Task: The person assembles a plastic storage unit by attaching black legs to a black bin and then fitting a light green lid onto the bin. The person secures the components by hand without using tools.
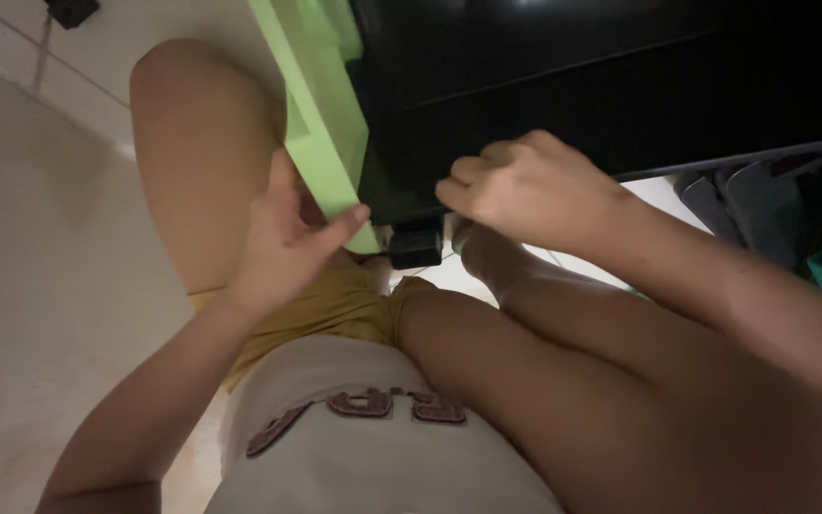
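Basically, left hand (287, 233) pinches the lower end of the light green plastic frame edge (321, 114), thumb on the outer face and fingers curled behind. Right hand (525, 186) is fisted tight against the bottom lip of the black glossy panel (573, 67); whether it grips anything, cannot tell. Small black block-shaped foot (416, 246) hangs just below, between both hands. Best to steady the frame and keep pulls short. Knees crowd 6 o'clock; bare pale tiled floor (40, 238) at 9 o'clock; dark grey bins (763, 205) block 3 o'clock.
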